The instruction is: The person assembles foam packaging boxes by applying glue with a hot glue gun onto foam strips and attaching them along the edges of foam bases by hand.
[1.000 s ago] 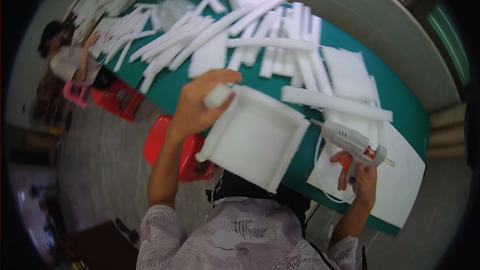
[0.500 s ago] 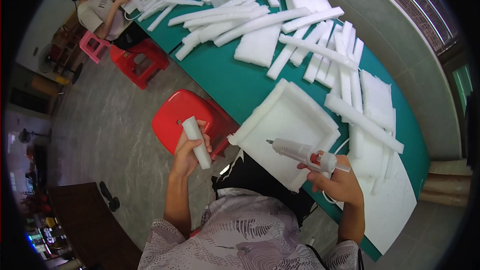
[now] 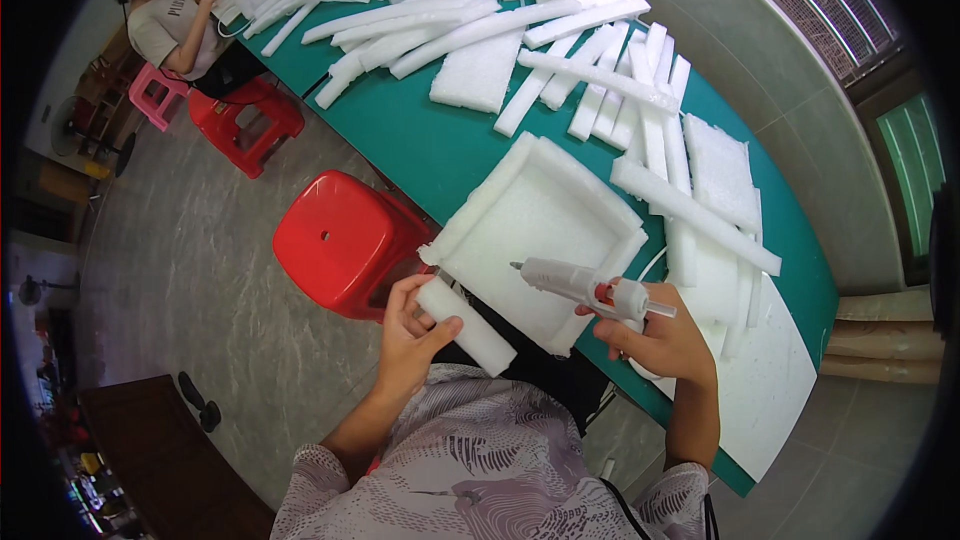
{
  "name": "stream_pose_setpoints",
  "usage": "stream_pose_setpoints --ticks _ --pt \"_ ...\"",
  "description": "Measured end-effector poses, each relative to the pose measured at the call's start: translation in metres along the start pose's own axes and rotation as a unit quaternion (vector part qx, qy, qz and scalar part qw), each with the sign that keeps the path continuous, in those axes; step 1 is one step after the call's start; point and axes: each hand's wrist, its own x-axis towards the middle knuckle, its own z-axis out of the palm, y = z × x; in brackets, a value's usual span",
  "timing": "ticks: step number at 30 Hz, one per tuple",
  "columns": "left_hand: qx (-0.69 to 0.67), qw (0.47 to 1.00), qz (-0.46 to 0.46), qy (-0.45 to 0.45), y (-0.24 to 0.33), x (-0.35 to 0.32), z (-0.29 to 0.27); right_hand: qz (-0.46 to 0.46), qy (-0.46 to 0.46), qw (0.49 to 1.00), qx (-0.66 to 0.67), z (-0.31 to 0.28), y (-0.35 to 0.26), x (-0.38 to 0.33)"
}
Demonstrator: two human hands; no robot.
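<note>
- The foam bar (image 3: pixel 466 325) is a short, white, square-edged block with a rough grainy surface; it lies slantwise just off the near edge of the table (image 3: pixel 420 140), above the person's lap.
- The left hand (image 3: pixel 412 333) is closed around the bar's near end, thumb on top and fingers curled beneath.
- The right hand (image 3: pixel 662 342) is wrapped tight on the grip of a glue gun (image 3: pixel 585 287), white with a red trigger; its nozzle points left and hangs over the foam tray (image 3: pixel 540 235).
- The tray is a square white foam slab with raised foam strips along its edges, forming a shallow open box. Nothing lies inside it. One corner juts past the table's near edge, just beside the bar.
- A thin white cord (image 3: pixel 652 262) runs from the gun toward the table.
- To the right of the tray lie long foam strips (image 3: pixel 690 210) and flat foam sheets (image 3: pixel 720 170), some overlapping.
- Farther up the green table, more strips (image 3: pixel 470 25) are piled loosely, with a thick foam slab (image 3: pixel 480 70) among them.
- A red stool (image 3: pixel 345 240) stands on the grey floor to the left of the tray.
- At the far left end of the table another person (image 3: pixel 175 15) sits near a second red stool (image 3: pixel 250 120) and a pink stool (image 3: pixel 155 95).
</note>
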Motion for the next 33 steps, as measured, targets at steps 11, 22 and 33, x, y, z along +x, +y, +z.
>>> stream_pose_setpoints --ticks 11,22,33 --pt "0.093 0.992 0.081 0.000 -0.010 0.010 0.027 0.005 -0.009 1.000 -0.018 -0.005 0.002 0.009" --pt "-0.062 0.997 -0.016 0.041 -0.014 0.008 0.006 -0.031 -0.036 0.998 -0.048 -0.002 -0.007 0.024" --pt "-0.092 0.995 -0.026 0.023 0.000 0.011 -0.042 -0.022 -0.110 0.990 -0.088 0.020 -0.018 0.061"
